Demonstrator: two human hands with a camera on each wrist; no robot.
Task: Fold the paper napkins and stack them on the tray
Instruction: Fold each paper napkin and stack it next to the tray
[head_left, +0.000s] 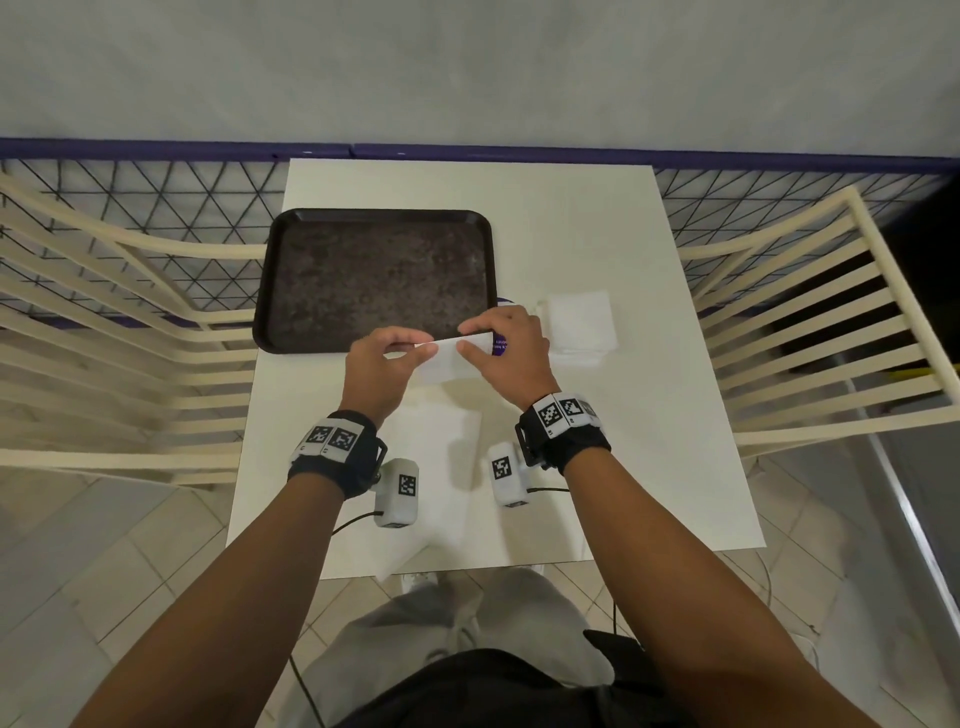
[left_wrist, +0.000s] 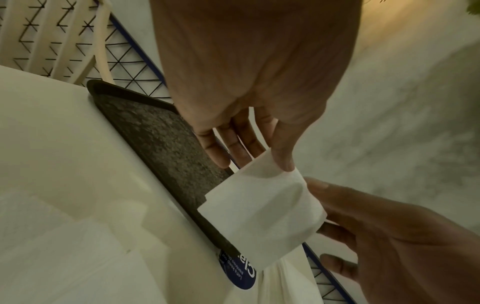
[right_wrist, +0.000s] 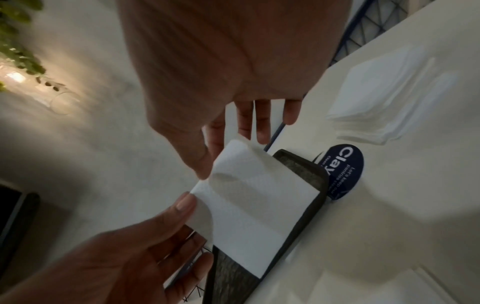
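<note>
A white paper napkin (head_left: 449, 358) hangs folded in the air just in front of the dark tray (head_left: 291, 280), above the white table (head_left: 597, 249). My left hand (head_left: 387, 358) pinches its upper left edge, and my right hand (head_left: 501, 345) pinches the upper right edge. In the left wrist view the napkin (left_wrist: 262, 216) hangs from my thumb and fingertips (left_wrist: 284, 162) over the tray's rim (left_wrist: 155, 131). The right wrist view shows the same napkin (right_wrist: 254, 209) pinched at its top. The tray holds nothing.
A pile of white napkins (head_left: 582, 325) lies to the right of my right hand. Another flat napkin (head_left: 441, 431) lies on the table below my hands. A round blue sticker (right_wrist: 342, 168) sits by the tray's corner. Slatted cream chairs (head_left: 831, 322) flank the table.
</note>
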